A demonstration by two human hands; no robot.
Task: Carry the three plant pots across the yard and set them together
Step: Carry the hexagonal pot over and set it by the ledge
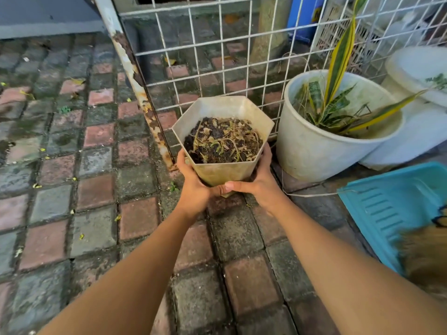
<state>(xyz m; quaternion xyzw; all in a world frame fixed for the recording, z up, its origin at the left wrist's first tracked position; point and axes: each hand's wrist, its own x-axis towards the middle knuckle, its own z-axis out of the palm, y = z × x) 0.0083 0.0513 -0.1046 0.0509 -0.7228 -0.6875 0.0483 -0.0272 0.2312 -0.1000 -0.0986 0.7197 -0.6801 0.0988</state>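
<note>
A beige hexagonal pot [223,171] filled with dark soil and dry stems sits between both my hands, low over the paving. My left hand [193,189] grips its lower left side and my right hand [258,187] wraps its lower right side, thumb across the front. Whether its base touches the ground is hidden by my hands. Just to the right stands a round white pot [312,151] with a yellow-edged snake plant. Behind that one, at the right edge, a third white pot [416,68] leans with a small green sprig.
A white wire-mesh fence panel [217,52] with a rusty post [135,83] stands right behind the pots. A teal plastic tray [387,209] lies on the ground at the right, with a brown broom head beside it. Wet red and grey paving bricks [72,165] spread to the left.
</note>
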